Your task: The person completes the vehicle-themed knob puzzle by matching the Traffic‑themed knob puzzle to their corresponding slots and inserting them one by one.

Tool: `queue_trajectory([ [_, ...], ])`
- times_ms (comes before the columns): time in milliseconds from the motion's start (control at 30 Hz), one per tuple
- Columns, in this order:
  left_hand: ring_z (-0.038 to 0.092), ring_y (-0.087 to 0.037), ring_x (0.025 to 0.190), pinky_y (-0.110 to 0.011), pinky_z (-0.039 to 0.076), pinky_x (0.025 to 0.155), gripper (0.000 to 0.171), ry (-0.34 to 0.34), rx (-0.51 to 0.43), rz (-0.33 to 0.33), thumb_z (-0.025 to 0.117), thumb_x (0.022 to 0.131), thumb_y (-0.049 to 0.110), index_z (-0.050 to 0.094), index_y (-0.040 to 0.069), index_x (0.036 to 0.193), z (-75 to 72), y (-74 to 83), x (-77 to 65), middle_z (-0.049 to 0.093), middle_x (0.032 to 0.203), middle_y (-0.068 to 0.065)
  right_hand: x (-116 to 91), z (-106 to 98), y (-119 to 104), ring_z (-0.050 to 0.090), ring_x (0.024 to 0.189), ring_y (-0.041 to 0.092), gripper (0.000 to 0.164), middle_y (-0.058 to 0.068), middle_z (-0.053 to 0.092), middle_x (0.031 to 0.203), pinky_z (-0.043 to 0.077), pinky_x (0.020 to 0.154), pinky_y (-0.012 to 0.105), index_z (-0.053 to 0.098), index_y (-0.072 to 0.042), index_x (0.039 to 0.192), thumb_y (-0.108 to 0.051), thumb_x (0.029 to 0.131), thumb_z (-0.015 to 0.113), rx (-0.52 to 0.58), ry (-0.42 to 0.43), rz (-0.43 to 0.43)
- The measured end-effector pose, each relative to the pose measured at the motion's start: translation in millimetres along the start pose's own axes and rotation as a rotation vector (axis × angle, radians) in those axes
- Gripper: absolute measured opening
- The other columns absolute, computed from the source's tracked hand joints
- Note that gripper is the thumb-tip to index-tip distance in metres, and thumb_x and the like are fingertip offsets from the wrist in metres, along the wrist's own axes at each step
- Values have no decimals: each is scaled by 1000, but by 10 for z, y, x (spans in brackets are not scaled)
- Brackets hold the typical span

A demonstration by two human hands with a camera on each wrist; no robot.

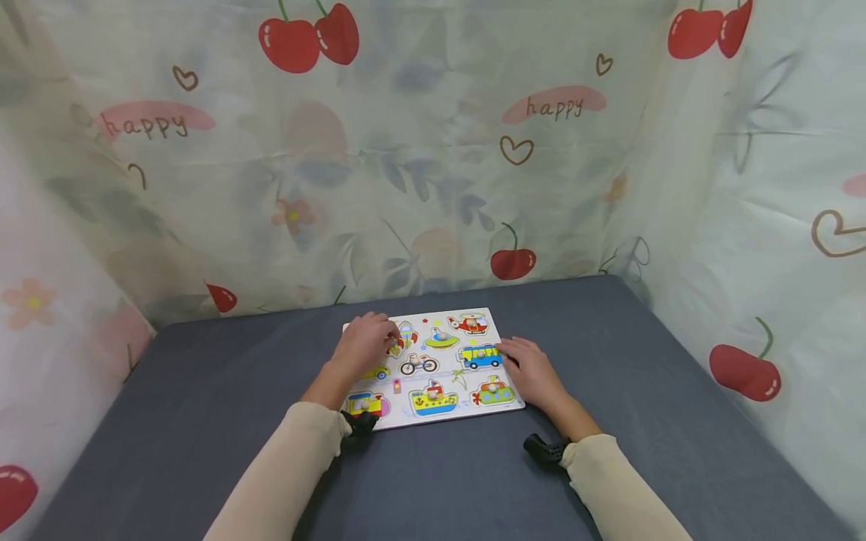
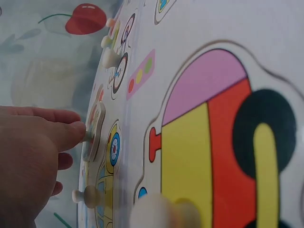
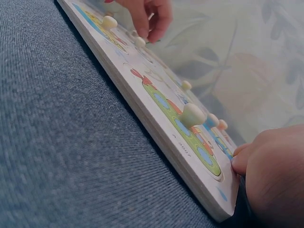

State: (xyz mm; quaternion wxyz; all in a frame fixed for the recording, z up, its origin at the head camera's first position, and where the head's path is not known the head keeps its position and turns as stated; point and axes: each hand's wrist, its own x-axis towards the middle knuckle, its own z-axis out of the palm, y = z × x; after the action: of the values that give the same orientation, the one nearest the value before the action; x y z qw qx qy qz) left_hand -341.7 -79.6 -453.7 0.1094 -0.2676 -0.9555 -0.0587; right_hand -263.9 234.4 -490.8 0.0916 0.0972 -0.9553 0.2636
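A white wooden knob puzzle board (image 1: 443,374) lies on the table. My left hand (image 1: 366,342) reaches over its far left part. In the left wrist view, thumb and forefinger of the left hand (image 2: 35,152) pinch the small knob of a rocket piece (image 2: 95,130), whose thick edge shows above the board face. The same rocket piece (image 1: 404,338) is partly covered by the fingers in the head view. My right hand (image 1: 534,372) rests at the board's right edge, its fingertips touching the board beside the blue bus piece (image 1: 481,357).
Several other knobbed pieces sit in the board, among them a helicopter (image 1: 470,324), a bicycle (image 1: 419,364), a ship (image 1: 434,399) and a green submarine (image 1: 493,391). The dark grey table (image 1: 223,421) meets a cherry-patterned curtain (image 1: 406,188) at the back and sides.
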Motion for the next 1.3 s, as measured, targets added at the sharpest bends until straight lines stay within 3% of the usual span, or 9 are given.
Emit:
queue_trajectory([
  [200, 55, -20, 86, -42, 43, 82, 15, 14, -81, -145, 71, 89, 24, 75, 14, 100, -12, 12, -32, 64, 90, 1, 6, 8, -13, 38, 135, 37, 36, 17, 54, 138, 28, 108, 55, 59, -1, 133, -12, 98, 57, 6, 6, -7],
  [367, 51, -19, 79, -39, 40, 76, 17, 19, -64, -233, 72, 87, 31, 75, 15, 93, -31, 22, -58, 59, 81, 3, 4, -5, -26, 38, 135, 37, 36, 17, 54, 137, 28, 108, 55, 59, -2, 133, -12, 98, 57, 9, 5, -3],
  [533, 50, -19, 78, -38, 39, 75, 20, 12, -78, -260, 74, 86, 35, 75, 15, 90, 0, 37, -46, 57, 79, 4, 2, -17, -30, 38, 135, 36, 36, 17, 54, 138, 28, 108, 55, 59, -2, 133, -12, 98, 57, 11, 0, 7],
  [933, 52, -20, 80, -37, 42, 76, 17, 50, -219, -319, 74, 87, 30, 75, 14, 92, 105, 163, 90, 62, 82, 2, -5, -13, -11, 37, 135, 37, 37, 17, 53, 138, 28, 108, 55, 58, -2, 133, -13, 98, 57, 12, 3, 8],
  [1300, 52, -21, 82, -38, 42, 77, 14, 108, -220, -379, 73, 88, 27, 74, 14, 93, 184, 233, 135, 61, 85, 0, 5, 5, -9, 37, 136, 36, 37, 17, 53, 139, 27, 109, 55, 58, -3, 134, -13, 99, 56, 9, 2, 8],
])
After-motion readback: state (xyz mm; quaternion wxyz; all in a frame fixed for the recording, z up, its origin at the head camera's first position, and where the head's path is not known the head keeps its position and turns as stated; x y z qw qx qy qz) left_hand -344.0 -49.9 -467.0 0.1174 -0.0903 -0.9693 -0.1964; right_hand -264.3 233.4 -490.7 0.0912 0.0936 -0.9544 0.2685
